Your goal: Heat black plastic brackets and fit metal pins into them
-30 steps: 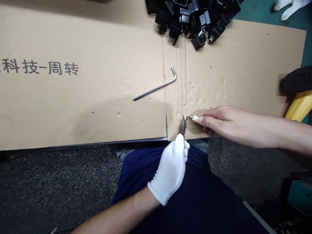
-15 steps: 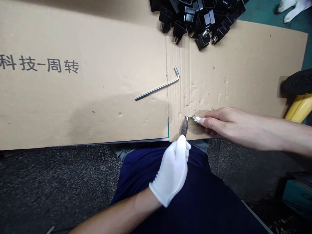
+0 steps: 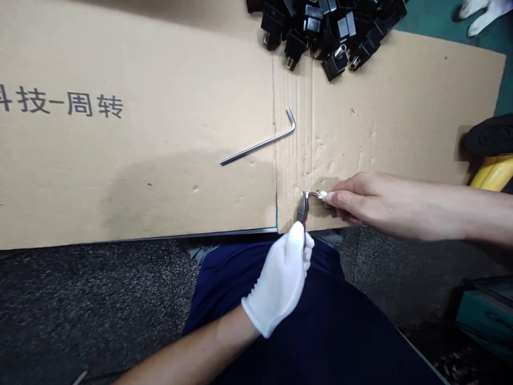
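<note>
Closing around a pair of pliers (image 3: 303, 209), the white-gloved left hand (image 3: 278, 278) is wrapped firmly about the handles at the front edge of a cardboard sheet (image 3: 192, 107). The pliers are pointed away from the lap, and their tips are met by a thin metal piece (image 3: 313, 192); whether the jaws are fully shut cannot be told at this size. The metal piece is joined at its other end by a small pale part (image 3: 323, 195), which is pinched between the thumb and fingers of the bare right hand (image 3: 360, 203), reaching in from the right. Both held items are seen over the cardboard, just beyond its near edge. An L-shaped hex key (image 3: 258, 145) is left unheld on the sheet, farther from the lap and to the left of the pliers, with its short arm turned upward in the view. Black parts with metal tubes (image 3: 335, 61) are heaped at the far edge, while a yellow object (image 3: 492, 172) with a black end is partly shown at right. Dark characters (image 3: 72, 103) are printed at left.
</note>
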Motion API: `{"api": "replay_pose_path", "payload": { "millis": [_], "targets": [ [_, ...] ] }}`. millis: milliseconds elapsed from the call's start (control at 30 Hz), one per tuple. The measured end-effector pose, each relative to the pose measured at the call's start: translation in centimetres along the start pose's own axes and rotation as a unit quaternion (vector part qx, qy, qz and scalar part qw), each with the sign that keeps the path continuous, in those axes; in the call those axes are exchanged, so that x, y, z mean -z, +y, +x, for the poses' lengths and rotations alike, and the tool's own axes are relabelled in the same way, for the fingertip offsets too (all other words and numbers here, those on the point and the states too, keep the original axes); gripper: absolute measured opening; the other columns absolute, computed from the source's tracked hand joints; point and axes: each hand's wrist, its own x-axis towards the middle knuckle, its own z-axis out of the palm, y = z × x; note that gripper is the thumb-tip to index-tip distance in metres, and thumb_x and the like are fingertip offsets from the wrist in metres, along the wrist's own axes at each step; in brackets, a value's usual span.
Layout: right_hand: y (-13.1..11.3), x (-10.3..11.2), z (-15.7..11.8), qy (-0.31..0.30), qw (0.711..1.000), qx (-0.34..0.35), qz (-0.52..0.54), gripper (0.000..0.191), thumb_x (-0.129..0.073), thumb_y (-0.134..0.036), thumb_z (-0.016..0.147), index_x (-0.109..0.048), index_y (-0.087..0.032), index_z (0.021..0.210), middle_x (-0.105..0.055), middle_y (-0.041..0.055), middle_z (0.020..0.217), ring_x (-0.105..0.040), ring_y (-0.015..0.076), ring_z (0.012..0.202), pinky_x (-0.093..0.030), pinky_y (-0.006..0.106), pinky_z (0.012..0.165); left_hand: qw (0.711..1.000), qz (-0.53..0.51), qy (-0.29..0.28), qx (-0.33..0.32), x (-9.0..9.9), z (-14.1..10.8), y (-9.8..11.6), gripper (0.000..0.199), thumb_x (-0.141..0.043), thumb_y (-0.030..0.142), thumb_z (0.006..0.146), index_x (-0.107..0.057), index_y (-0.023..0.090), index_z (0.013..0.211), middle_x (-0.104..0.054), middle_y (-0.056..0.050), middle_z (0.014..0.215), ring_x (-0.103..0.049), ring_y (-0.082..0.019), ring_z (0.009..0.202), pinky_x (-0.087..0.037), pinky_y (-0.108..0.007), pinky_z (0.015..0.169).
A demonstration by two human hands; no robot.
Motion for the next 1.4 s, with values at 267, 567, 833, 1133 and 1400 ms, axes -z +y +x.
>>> {"api": "replay_pose_path", "payload": {
  "millis": [267, 567, 833, 1133, 1400],
  "targets": [
    [0.5, -0.7, 0.3, 0.017, 0.998, -0.039, -0.046, 0.053, -0.032, -0.052, 0.104, -0.054, -0.021, 0.067, -0.061, 0.0036, 0.064, -0.052, 0.0176, 0.056, -0.039, 0.035, 0.054, 1.000, 0.011, -0.001, -0.007, 0.0, -0.3, -0.2, 0.054, -0.049, 0.070, 0.094, -0.057, 0.018, 0.086, -0.045, 0.002, 0.071, -0.034, -0.009, 0.056, -0.026, -0.022, 0.049],
    [-0.7, -1.4, -0.1, 0.028, 0.994, -0.065, -0.080, 0.053, -0.027, -0.053, 0.105, -0.055, -0.022, 0.071, -0.065, 0.0041, 0.065, -0.059, 0.0184, 0.055, -0.040, 0.036, 0.054, 0.999, 0.039, -0.003, -0.012, 0.0, -0.4, -0.1, 0.053, -0.043, 0.069, 0.098, -0.054, 0.019, 0.085, -0.043, 0.003, 0.070, -0.033, -0.009, 0.056, -0.026, -0.024, 0.051],
    [-0.5, -1.2, 0.2, 0.036, 0.993, -0.039, -0.103, 0.050, -0.028, -0.051, 0.105, -0.051, -0.022, 0.070, -0.061, 0.0039, 0.060, -0.054, 0.0176, 0.052, -0.037, 0.036, 0.052, 1.000, 0.025, -0.009, -0.010, 0.1, -0.3, 0.0, 0.052, -0.044, 0.069, 0.097, -0.053, 0.019, 0.084, -0.043, 0.003, 0.070, -0.034, -0.008, 0.056, -0.025, -0.023, 0.051],
    [0.6, -1.4, 0.3, 0.065, 0.991, 0.030, -0.114, 0.043, -0.037, -0.048, 0.103, -0.049, -0.022, 0.070, -0.059, 0.0013, 0.063, -0.051, 0.0163, 0.053, -0.036, 0.035, 0.056, 1.000, 0.001, -0.010, -0.007, -0.1, -0.1, 0.0, 0.050, -0.048, 0.066, 0.097, -0.052, 0.018, 0.082, -0.041, 0.004, 0.067, -0.031, -0.007, 0.054, -0.023, -0.021, 0.049],
    [1.9, -1.5, -0.3, 0.043, 0.998, 0.025, -0.027, 0.051, -0.031, -0.053, 0.106, -0.052, -0.022, 0.072, -0.063, 0.0014, 0.069, -0.056, 0.0172, 0.063, -0.041, 0.035, 0.063, 0.998, -0.036, -0.027, 0.052, 0.3, 0.1, 0.6, 0.050, -0.047, 0.065, 0.096, -0.051, 0.018, 0.083, -0.042, 0.003, 0.068, -0.033, -0.007, 0.052, -0.022, -0.021, 0.046]
  ]
}}
